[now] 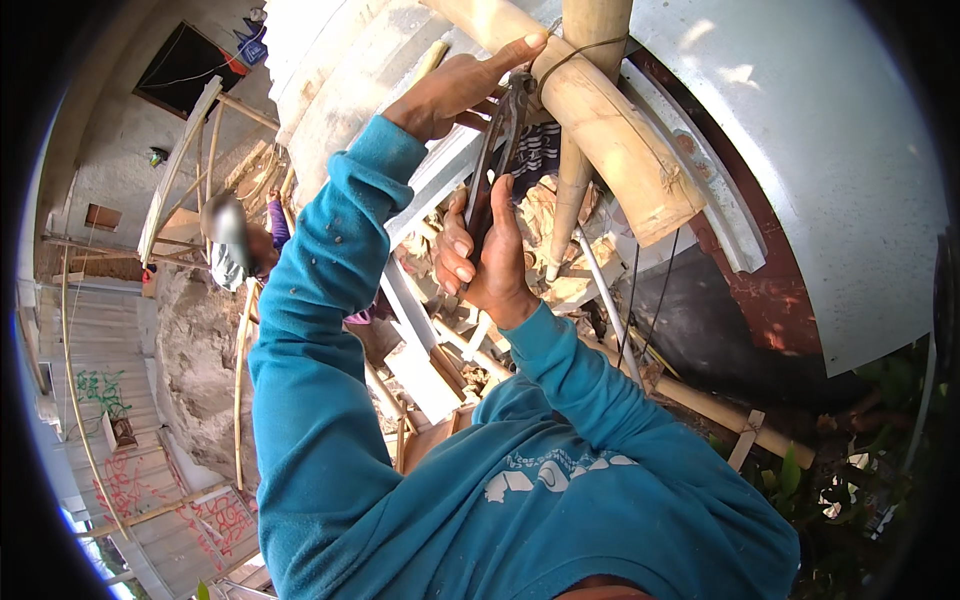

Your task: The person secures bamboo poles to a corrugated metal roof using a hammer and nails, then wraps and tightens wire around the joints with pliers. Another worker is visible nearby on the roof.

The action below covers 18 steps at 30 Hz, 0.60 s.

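Upper centre of frame: right hand [490, 255] closes fully around pliers [497, 150] handles. Pliers jaws bite wire [570, 55] looped on bamboo pole [600, 130]. Left hand [460, 90] rests on pole, fingers extended, gripping nothing.

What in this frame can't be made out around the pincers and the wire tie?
- Pincers jaws: head view, too small and dark to tell whether they grip the wire.
- Right hand palm: hidden behind the handles.
- Left hand fingers: partly tucked behind the bamboo pole.
- Person below: blurred.
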Each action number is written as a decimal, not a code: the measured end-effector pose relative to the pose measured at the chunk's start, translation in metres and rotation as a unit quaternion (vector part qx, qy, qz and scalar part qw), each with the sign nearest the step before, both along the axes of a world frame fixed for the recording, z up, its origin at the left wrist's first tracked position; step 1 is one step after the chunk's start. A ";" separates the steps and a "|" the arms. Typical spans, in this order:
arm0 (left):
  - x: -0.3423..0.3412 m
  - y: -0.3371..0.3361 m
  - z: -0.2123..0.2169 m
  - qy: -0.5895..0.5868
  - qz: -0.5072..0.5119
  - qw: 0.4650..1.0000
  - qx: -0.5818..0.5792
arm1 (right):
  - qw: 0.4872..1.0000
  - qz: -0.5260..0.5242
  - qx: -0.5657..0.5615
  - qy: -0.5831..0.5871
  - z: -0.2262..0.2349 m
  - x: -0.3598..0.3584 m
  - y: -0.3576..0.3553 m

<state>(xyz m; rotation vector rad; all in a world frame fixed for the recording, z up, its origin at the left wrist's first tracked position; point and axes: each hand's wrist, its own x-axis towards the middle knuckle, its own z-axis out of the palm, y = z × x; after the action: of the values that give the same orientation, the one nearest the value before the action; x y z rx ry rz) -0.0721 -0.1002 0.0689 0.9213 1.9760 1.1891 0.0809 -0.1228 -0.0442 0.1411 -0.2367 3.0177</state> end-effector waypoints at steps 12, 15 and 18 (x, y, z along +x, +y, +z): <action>0.077 0.010 -0.094 0.020 0.213 0.962 0.170 | 0.885 -0.120 0.425 -0.148 -0.109 -0.020 0.072; 0.080 0.025 -0.114 0.051 0.260 0.926 0.267 | 0.842 -0.147 0.503 -0.130 -0.122 -0.025 0.098; 0.074 0.034 -0.129 0.094 0.277 0.911 0.291 | 0.834 -0.102 0.537 -0.077 -0.120 -0.025 0.122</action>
<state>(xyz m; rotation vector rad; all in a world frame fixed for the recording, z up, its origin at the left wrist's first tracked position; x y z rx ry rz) 0.0018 -0.0667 -0.0598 0.7817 2.1468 2.1678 0.0556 -0.0008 -0.1642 -0.0476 -1.7798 2.2973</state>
